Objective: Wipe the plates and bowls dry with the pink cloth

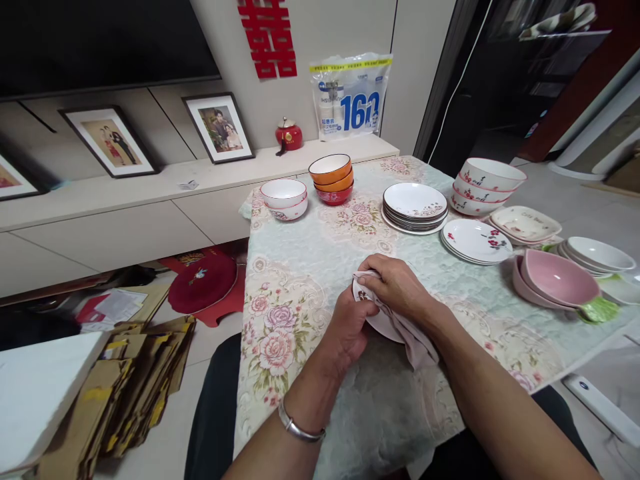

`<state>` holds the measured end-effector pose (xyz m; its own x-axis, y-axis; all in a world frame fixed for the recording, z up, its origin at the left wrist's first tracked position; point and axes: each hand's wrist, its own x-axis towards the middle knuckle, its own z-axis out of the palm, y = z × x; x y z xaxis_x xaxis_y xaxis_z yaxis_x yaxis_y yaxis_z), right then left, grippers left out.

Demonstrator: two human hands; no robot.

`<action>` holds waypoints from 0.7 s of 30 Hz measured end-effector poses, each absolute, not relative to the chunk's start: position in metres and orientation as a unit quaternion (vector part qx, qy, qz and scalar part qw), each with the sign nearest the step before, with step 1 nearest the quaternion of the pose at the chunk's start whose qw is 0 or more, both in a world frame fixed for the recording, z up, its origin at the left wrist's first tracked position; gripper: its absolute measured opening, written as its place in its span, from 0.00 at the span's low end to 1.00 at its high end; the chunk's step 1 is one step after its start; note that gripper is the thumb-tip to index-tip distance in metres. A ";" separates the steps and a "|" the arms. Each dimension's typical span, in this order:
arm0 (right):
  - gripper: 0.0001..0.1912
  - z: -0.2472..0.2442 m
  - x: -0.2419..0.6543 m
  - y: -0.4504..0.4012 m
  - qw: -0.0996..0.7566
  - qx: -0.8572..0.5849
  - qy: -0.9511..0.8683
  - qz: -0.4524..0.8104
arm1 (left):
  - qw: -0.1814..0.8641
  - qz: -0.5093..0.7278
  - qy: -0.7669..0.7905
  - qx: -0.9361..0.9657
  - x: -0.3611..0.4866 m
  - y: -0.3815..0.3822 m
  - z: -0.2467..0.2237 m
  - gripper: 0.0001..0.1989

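Between my hands, over the near part of the table, is a white plate (384,325) with a brown floral print, partly hidden by fingers and cloth. My left hand (347,320) grips its left rim, thumb on the upper face. A pale pinkish cloth (413,337) is bunched under my right hand (393,283), whose fingers press it against the plate's far rim; the cloth's end hangs down to the right. Just beyond stands a stack of white plates (415,200) with a similar brown print. To its right lies a shorter stack of white plates (477,241) with red flowers.
A flowered tablecloth (285,320) covers the table. White bowls (284,193) and orange and red bowls (331,179) stand at the back. On the right are tall white bowls (487,183), square dishes (525,223), small white bowls (597,255) and pink bowls (560,280). Flattened cardboard (125,387) lies at left.
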<state>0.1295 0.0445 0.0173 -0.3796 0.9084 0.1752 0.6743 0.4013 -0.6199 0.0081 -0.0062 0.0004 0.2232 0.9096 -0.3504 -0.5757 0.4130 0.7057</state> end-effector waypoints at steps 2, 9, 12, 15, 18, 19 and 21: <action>0.04 0.017 0.129 0.045 0.250 -0.496 -0.799 0.229 | 0.750 0.494 0.381 0.218 0.008 -0.006 0.000 0.23; 0.04 0.014 0.128 0.046 0.251 -0.492 -0.800 0.233 | 0.751 0.492 0.388 0.210 0.008 -0.005 -0.003 0.23; 0.04 0.013 0.128 0.046 0.251 -0.494 -0.798 0.237 | 0.751 0.491 0.390 0.209 0.008 -0.004 -0.003 0.23; 0.04 0.014 0.128 0.046 0.250 -0.497 -0.795 0.240 | 0.749 0.492 0.392 0.209 0.008 -0.004 -0.002 0.22; 0.04 0.015 0.128 0.046 0.249 -0.499 -0.794 0.243 | 0.747 0.494 0.394 0.205 0.008 -0.005 0.000 0.22; 0.04 0.015 0.127 0.046 0.249 -0.500 -0.793 0.244 | 0.747 0.493 0.395 0.205 0.008 -0.005 0.001 0.22; 0.04 0.015 0.127 0.046 0.248 -0.503 -0.791 0.245 | 0.746 0.491 0.400 0.207 0.008 -0.005 0.001 0.21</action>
